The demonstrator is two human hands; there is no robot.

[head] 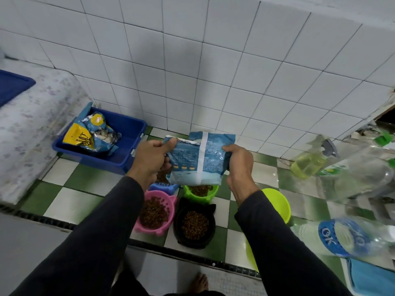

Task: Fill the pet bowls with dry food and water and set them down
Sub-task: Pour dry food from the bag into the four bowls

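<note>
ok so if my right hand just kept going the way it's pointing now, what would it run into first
Your right hand points forward and slightly left, its fingers already gripping the food bag. Past the bag, the white tiled wall looks like the next thing, though depth is hard to judge here.

Both hands are holding a blue food bag [198, 159] over the bowls: the left hand [149, 161] is pinching its top corner, the right hand [239, 165] is gripping its side. Kibble is sitting in the pink bowl [155, 212], the black bowl [194, 225] and the green bowl [201, 192]. A blue bin [128, 146] is holding more bags [92, 133] by the tiled wall [213, 71], and bottles [352, 238] are lying at the right.
</note>
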